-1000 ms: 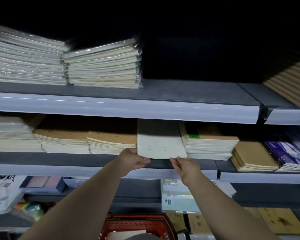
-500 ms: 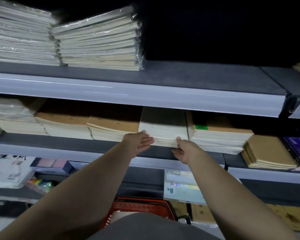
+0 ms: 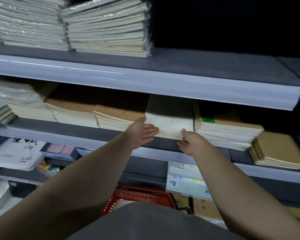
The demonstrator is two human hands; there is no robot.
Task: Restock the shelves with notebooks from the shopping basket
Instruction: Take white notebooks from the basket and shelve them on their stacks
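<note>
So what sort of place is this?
Probably a stationery shop aisle: long shelves with pale front rails, stacks of notebooks, shrink-wrapped packs above, and a red shopping basket down below.

A stationery shop — grey shelves [image 3: 215, 66] with pale price rails [image 3: 145, 82] hold stacked notebooks [image 3: 107, 28]. A red shopping basket [image 3: 140, 194] sits below.

Upper shelf [image 3: 215, 66]: open room right of wrapped stacks [image 3: 107, 28]. Middle shelf [image 3: 68, 127]: white stack [image 3: 170, 122] hemmed by brown stacks [image 3: 118, 116] on both sides.
</note>
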